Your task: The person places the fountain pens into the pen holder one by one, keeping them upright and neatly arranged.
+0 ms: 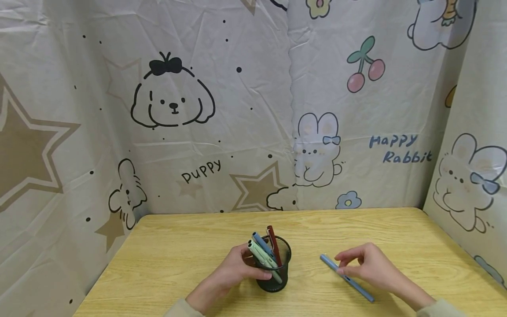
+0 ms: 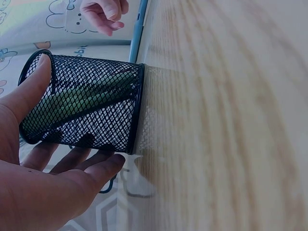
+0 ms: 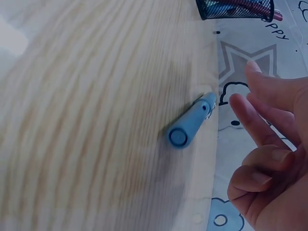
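My left hand (image 1: 241, 267) grips a black mesh pen cup (image 1: 273, 284) standing near the table's front middle, thumb on one side and fingers round the other (image 2: 72, 159). In the cup (image 2: 86, 103) lean a light green pen (image 1: 261, 256), a blue pen (image 1: 260, 241) and a red pen (image 1: 272, 240). Right of it a loose blue pen (image 1: 348, 280) lies flat on the wood. My right hand (image 1: 362, 266) hovers just over that pen (image 3: 190, 126) with two fingers (image 3: 250, 120) stretched out and the others curled, holding nothing.
The wooden table (image 1: 178, 255) is walled in on three sides by a cartoon-print cloth (image 1: 237, 110). Its left edge runs diagonally at the front left, and the right cloth wall (image 1: 471, 185) stands close to the right hand.
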The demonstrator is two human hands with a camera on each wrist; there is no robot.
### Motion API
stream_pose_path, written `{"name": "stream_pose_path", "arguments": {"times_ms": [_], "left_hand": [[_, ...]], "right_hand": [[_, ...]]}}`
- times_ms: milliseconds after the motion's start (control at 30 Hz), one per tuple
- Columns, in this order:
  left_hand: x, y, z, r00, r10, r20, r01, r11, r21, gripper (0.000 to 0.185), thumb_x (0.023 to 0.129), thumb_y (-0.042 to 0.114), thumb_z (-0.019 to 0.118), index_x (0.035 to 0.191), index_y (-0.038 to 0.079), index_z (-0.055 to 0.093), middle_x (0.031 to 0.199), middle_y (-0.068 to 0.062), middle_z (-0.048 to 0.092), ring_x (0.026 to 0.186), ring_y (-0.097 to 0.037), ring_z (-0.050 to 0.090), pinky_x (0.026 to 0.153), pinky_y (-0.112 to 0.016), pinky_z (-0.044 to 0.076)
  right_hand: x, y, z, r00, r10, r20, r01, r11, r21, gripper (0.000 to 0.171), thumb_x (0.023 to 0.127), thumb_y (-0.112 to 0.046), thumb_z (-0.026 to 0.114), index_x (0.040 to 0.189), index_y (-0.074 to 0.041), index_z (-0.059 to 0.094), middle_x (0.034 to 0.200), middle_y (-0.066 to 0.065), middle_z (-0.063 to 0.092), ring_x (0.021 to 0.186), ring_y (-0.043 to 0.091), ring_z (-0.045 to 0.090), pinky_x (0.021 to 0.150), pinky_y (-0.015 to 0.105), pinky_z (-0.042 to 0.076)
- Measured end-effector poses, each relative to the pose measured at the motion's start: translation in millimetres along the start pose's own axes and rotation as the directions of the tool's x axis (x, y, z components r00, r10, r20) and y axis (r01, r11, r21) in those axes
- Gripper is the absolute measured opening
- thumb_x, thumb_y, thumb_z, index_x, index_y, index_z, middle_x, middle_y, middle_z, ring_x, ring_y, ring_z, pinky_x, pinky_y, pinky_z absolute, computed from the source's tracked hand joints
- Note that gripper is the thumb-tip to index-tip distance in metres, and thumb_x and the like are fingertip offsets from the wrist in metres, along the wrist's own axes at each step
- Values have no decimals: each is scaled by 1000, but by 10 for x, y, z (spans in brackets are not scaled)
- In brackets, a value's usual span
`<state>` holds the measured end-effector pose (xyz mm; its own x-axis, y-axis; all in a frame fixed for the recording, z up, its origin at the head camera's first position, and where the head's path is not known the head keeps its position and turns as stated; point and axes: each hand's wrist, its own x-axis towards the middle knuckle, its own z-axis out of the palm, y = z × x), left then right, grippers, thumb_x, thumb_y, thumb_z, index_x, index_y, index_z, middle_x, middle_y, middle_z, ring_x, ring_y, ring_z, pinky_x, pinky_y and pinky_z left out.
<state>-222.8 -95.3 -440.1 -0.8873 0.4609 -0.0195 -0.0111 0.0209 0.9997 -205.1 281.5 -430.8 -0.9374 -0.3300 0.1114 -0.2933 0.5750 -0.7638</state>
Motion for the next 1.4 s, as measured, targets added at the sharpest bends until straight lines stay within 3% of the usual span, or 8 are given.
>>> {"name": "stream_pose_path", "arguments": {"times_ms": [167,567,833,1167,1400], "left_hand": [[6,11,0,1000,-7,0,7,1000,1,55,79,-1,91,129,4,69,121,-9,71,112,-26,68,94,-37,56],[9,-1,-1,1000,7,10,-6,1000,-16,52,79,-1,90,127,2,69,120,-10,71,111,-27,69,92,-36,57],[11,-5,-5,1000,1,6,-1,1000,-6,52,79,0,90,127,3,70,120,-9,71,110,-26,69,93,-36,57],[8,2,-3,1000,2,9,-2,1000,-8,53,80,-1,90,128,3,69,120,-9,71,110,-26,69,93,-36,57],[3,4,0,1000,-2,4,3,1000,-2,52,79,-1,90,127,3,69,119,-8,71,109,-25,68,94,-36,56]], "right_hand": [[-23,51,-32,1000,1,28,1,999,-50,27,85,-20,90,107,-6,82,86,-9,76,76,8,57,62,25,38],[-29,141,-103,993,-8,115,19,995,-101,32,83,-22,91,110,-6,82,82,-12,73,82,9,58,66,25,38],[-21,188,-142,988,-2,155,23,991,-134,29,83,-24,92,108,-12,83,82,-13,72,92,10,62,75,29,45],[-7,212,-148,983,-39,177,67,986,-155,25,83,-26,91,105,-14,84,81,-15,71,99,12,68,77,30,50],[2,219,-136,985,-40,168,68,983,-168,24,82,-26,92,102,-15,84,80,-16,70,95,9,65,74,28,49]]}}
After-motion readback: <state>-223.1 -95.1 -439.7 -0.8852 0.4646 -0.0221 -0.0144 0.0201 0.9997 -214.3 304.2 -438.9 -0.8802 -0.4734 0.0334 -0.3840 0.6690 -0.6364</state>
